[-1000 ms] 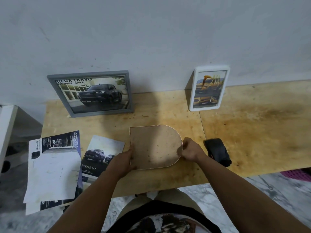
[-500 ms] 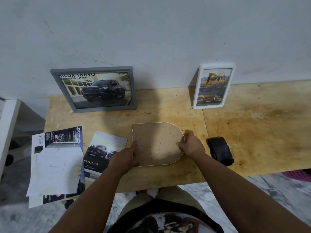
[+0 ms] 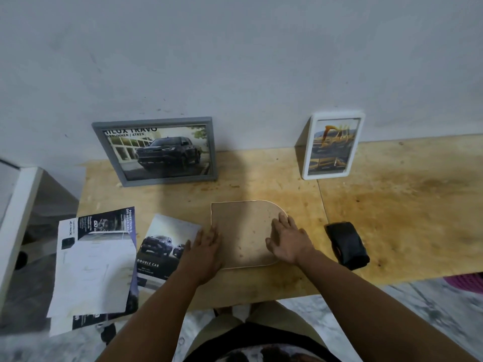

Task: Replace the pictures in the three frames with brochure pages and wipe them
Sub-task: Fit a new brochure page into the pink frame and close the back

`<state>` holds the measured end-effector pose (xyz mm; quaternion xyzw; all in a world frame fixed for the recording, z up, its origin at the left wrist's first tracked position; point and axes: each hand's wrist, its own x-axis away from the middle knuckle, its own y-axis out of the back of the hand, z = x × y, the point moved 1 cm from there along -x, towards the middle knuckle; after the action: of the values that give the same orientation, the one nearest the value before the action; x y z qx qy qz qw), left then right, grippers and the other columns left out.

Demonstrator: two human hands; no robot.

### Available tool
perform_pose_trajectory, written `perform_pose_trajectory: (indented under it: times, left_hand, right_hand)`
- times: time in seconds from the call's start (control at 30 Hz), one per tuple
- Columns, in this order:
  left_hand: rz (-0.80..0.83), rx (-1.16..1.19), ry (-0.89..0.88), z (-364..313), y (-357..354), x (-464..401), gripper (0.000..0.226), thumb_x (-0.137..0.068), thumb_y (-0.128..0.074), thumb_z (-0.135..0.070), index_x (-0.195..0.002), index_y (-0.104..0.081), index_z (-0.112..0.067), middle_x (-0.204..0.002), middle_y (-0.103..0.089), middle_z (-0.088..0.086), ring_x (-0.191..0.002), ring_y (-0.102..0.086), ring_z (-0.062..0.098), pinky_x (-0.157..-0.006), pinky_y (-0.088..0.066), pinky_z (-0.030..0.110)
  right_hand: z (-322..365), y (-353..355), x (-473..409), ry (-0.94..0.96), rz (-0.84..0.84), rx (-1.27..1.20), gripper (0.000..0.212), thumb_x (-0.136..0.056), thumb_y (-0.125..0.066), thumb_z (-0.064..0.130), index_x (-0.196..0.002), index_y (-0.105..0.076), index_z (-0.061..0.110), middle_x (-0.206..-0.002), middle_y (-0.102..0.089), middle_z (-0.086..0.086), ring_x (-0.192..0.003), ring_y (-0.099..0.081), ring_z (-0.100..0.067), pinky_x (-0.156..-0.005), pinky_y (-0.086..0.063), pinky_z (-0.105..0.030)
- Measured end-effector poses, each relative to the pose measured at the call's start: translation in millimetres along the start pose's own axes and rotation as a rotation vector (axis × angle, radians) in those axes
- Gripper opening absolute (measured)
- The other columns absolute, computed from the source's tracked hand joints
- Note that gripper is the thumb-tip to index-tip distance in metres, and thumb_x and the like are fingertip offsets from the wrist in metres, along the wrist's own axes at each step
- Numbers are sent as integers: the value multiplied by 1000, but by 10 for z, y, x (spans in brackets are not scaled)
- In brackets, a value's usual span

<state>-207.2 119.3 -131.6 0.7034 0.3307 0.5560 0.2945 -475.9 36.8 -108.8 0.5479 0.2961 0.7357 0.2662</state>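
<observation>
An arch-shaped frame (image 3: 244, 228) lies face down on the wooden table (image 3: 392, 218), its brown backing up. My left hand (image 3: 206, 244) rests at its left edge with fingers extended. My right hand (image 3: 287, 240) lies flat on its right part, fingers spread. A grey frame (image 3: 156, 151) with a dark truck page leans on the wall at the back left. A white frame (image 3: 332, 146) with a yellow truck page leans at the back right. A loose brochure page (image 3: 162, 248) marked "Double Car" lies left of my left hand.
A stack of brochure sheets (image 3: 94, 265) overhangs the table's left front corner. A black folded cloth (image 3: 347, 245) lies right of my right hand. A white piece of furniture (image 3: 18, 218) stands beyond the table's left end.
My right hand moved from gripping the arch frame's right edge onto its backing, fingers now spread flat. My left hand stayed at the left edge. The camera shifted slightly.
</observation>
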Motion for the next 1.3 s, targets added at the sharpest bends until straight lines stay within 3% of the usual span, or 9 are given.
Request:
perform_pose_trajectory:
  times: [0.17,0.27,0.47,0.6,0.8,0.93,1.03,1.17,1.3]
  left_hand:
    - [-25,80,-23,54,173,-69,64,-99,-46,-44,-155,-27,-21,-167,-12,1,-146,-32,30,-108,-43,53]
    - [-236,289,6,-19,140,37,48,-93,-56,-37,-136,-49,-17,-156,-32,6,-119,-57,26,-94,-52,39]
    - [-150,300,15,-247,-61,178,76,-79,-67,-51,-145,-38,-27,-163,-13,6,-139,-34,38,-110,-39,45]
    - [-172,263,6,-275,-75,271,82,-75,-62,-49,-150,-34,-33,-165,-12,0,-138,-31,36,-105,-43,45]
    - [-430,-20,-147,-225,125,258,50,-91,-45,-56,-137,-51,-36,-147,-51,-5,-111,-57,34,-82,-54,46]
    - [-679,-99,-222,-266,576,268,45,-96,-36,-56,-128,-62,-37,-130,-66,-11,-107,-59,27,-80,-49,46]
    - [-659,142,-199,-332,964,178,46,-97,-33,-56,-117,-69,-35,-110,-72,-9,-104,-61,22,-87,-47,43]
    - [-617,827,-13,-415,1174,120,42,-100,-47,-54,-87,-71,-23,-75,-70,-3,-69,-67,15,-68,-57,39]
    - [-490,1526,167,-509,1093,223,36,-100,-56,-43,-96,-75,-13,-86,-75,11,-82,-72,29,-74,-61,42]
  right_hand:
    - [-77,209,-100,-15,88,-322,73,-97,-55,53,-159,-30,23,-168,-21,-3,-152,-24,-29,-118,-33,-42]
    - [-57,295,-20,-130,-129,-627,70,-92,-65,51,-153,-43,23,-147,-52,-6,-131,-52,-30,-108,-47,-41]
    - [-62,27,191,-315,-213,-832,41,-95,-65,34,-130,-60,13,-124,-67,-9,-107,-61,-27,-95,-52,-41]
    - [-120,27,269,-384,-237,-1091,46,-94,-67,30,-135,-60,10,-130,-65,-9,-115,-60,-29,-103,-52,-45]
    - [-236,286,330,-476,-311,-1213,24,-93,-66,37,-102,-75,16,-105,-72,-8,-101,-64,-32,-94,-56,-52]
    - [-233,691,351,-477,-320,-1432,25,-99,-60,32,-103,-73,11,-94,-72,-10,-79,-60,-25,-68,-47,-35]
    - [-195,954,306,-432,-380,-1547,27,-102,-50,25,-117,-70,18,-97,-70,-7,-81,-60,-24,-68,-44,-34]
    - [-50,1075,256,-415,-421,-1553,38,-103,-43,32,-136,-60,22,-117,-67,-5,-107,-61,-27,-85,-47,-44]
    - [118,904,294,-341,-226,-1592,37,-106,-42,44,-127,-53,16,-123,-63,-6,-111,-59,-30,-83,-50,-43]
